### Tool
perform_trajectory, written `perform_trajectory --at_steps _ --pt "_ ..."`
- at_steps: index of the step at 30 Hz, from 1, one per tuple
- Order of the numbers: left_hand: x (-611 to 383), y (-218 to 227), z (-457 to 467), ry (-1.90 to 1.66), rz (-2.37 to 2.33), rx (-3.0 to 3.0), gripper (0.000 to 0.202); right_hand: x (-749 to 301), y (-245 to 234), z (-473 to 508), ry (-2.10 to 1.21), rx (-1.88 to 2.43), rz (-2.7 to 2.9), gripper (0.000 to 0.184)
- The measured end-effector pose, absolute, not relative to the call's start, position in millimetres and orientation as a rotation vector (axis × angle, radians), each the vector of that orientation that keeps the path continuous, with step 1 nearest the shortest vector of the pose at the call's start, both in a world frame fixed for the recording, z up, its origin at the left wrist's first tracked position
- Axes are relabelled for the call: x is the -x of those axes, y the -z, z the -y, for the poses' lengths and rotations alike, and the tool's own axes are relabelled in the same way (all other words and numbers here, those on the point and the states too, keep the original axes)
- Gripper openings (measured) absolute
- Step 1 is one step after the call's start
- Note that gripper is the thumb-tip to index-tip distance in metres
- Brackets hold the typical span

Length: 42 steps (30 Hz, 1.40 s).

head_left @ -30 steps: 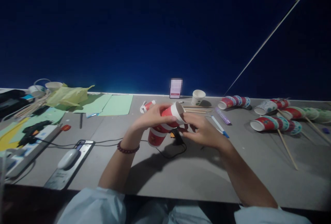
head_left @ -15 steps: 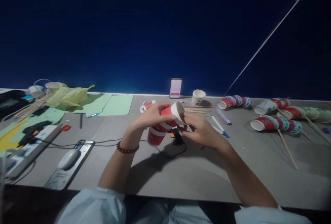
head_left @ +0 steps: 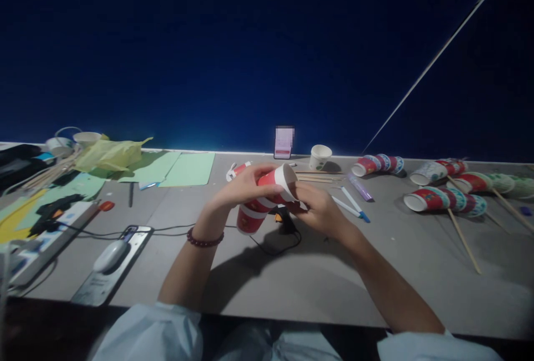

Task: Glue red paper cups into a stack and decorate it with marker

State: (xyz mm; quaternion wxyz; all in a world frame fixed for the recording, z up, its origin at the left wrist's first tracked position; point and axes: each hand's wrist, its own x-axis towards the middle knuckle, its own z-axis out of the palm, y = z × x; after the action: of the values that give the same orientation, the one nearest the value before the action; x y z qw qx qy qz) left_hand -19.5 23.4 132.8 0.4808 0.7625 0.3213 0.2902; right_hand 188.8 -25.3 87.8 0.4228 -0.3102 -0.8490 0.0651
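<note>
Red-and-white paper cups (head_left: 251,219), joined in a tilted stack, are held above the middle of the table, the top cup's white rim facing up and right. My left hand (head_left: 247,184) wraps over the stack from the left, its fingers and thumb closed around the upper cup. On the right, my right hand (head_left: 319,208) is closed at the top cup's rim; its fingertips are partly hidden behind and inside the cup. Beneath the hands lie a black cable (head_left: 287,227) with an orange mark and the hands' shadow.
Several decorated cup stacks (head_left: 438,199), some with sticks, lie at right. A white paper cup (head_left: 320,158) and a phone (head_left: 283,143) stand at the back. Blue-capped pens (head_left: 354,205) and a purple tube (head_left: 360,187) lie nearby. Left are a power strip (head_left: 58,238), mouse (head_left: 110,256) and green paper (head_left: 189,169).
My right hand has shifted slightly left and its fingers have drawn closer around the top cup's rim. The left hand and the cup stack have hardly moved.
</note>
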Motion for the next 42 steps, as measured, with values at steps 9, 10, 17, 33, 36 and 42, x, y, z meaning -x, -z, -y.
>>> perform_trajectory --at_steps 9,10,17,33,36,42 --pt "24 -127 -23 -0.794 -0.784 -1.932 0.05 -193 -87 22 -0.034 0.729 2.144 0.013" --pt "23 -128 -21 -0.815 -0.807 -1.949 0.05 -194 -88 22 -0.031 0.727 2.144 0.012" --pt "23 -140 -6 -0.8 -0.785 -1.979 0.081 -198 -92 22 0.074 0.779 2.1 0.008" --pt "11 -140 9 -0.824 -1.079 -2.206 0.09 -203 -87 21 0.038 0.826 2.007 0.018" --pt "9 -139 9 -0.851 -1.126 -2.255 0.081 -203 -86 20 0.034 0.83 2.003 0.018" --pt "10 -139 7 -0.818 -1.102 -2.228 0.068 -202 -87 20 0.055 0.815 2.001 0.011"
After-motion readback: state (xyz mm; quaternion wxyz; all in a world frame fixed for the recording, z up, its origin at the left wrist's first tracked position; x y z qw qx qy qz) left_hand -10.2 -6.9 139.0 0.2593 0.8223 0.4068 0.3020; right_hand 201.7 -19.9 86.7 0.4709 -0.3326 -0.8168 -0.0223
